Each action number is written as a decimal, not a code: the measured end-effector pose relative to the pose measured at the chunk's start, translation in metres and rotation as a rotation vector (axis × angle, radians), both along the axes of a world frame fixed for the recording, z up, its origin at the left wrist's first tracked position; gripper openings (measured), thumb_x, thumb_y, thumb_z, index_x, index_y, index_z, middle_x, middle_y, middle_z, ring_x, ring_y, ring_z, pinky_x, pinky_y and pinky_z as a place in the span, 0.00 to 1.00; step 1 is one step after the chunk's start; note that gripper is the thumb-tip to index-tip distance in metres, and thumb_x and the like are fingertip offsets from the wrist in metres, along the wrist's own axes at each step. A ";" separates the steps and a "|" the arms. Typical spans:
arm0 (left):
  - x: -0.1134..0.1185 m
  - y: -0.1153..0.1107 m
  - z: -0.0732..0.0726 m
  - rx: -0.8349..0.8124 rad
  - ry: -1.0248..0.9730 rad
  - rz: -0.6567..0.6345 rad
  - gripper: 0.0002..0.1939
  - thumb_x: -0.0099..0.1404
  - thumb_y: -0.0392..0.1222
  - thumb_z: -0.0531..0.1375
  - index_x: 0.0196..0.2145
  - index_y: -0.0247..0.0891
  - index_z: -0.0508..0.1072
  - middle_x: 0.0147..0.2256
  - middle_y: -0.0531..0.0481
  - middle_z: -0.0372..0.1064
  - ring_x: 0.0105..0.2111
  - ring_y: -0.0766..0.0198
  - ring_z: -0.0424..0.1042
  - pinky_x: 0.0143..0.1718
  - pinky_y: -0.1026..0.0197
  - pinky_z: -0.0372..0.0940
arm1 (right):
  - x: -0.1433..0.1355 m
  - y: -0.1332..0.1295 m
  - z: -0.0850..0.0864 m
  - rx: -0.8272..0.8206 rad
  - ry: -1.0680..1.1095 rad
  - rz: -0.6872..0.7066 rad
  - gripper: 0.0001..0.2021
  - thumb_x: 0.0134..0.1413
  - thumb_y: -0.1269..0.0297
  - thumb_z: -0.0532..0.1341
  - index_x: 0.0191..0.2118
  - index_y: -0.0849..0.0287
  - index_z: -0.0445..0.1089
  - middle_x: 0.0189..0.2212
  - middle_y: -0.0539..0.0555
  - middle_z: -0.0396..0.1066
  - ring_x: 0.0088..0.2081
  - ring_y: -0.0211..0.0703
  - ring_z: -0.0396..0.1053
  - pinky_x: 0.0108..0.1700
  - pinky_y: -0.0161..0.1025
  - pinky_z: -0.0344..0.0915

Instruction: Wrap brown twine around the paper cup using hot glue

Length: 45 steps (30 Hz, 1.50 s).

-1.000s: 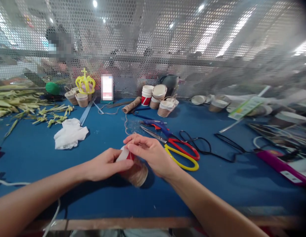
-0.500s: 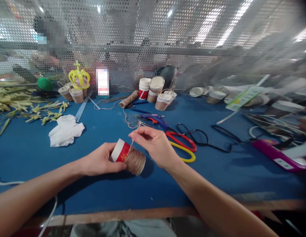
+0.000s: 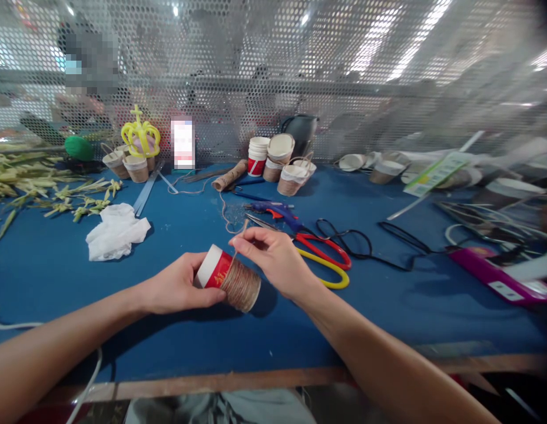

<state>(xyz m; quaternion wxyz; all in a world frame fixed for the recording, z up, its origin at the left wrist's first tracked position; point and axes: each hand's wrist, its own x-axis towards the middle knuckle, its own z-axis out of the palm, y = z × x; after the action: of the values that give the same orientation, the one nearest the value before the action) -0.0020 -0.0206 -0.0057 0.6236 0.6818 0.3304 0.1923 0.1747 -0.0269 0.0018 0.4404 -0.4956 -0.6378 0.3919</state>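
Observation:
My left hand (image 3: 185, 285) is wrapped round a paper cup (image 3: 209, 266), tilted on its side above the blue table. The cup is white at one end, with a red band bearing gold marks. Brown twine (image 3: 243, 287) is wound in tight rows round its other part. My right hand (image 3: 273, 256) pinches the loose run of twine between thumb and forefinger, just above the cup. From the pinch the strand runs back toward a twine roll (image 3: 229, 176). Scissors with red and yellow handles (image 3: 324, 250) lie beside my right hand, partly hidden by it.
A blue glue gun (image 3: 275, 212) with a black cord lies behind the scissors. Further back stand stacked paper cups (image 3: 258, 156) and twine-wrapped cups (image 3: 292, 178). Crumpled white cloth (image 3: 117, 232) and dried plant strips (image 3: 21, 171) are at left, a purple box (image 3: 498, 274) at right.
Both hands keep nearly the same pose on the cup and twine. The view has shifted very slightly, and a short piece of twine now stands up above my right fingertips.

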 end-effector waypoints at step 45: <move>-0.001 0.002 0.002 0.133 0.050 0.072 0.11 0.50 0.39 0.59 0.31 0.31 0.67 0.26 0.53 0.65 0.23 0.70 0.62 0.26 0.67 0.61 | -0.003 0.001 -0.006 -0.051 -0.043 0.037 0.16 0.53 0.55 0.52 0.32 0.62 0.70 0.28 0.52 0.69 0.33 0.39 0.66 0.36 0.36 0.61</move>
<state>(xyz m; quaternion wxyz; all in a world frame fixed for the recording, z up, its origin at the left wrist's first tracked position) -0.0032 -0.0186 -0.0036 0.5610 0.7142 0.3566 0.2190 0.1722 -0.0262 -0.0042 0.4064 -0.5034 -0.6458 0.4054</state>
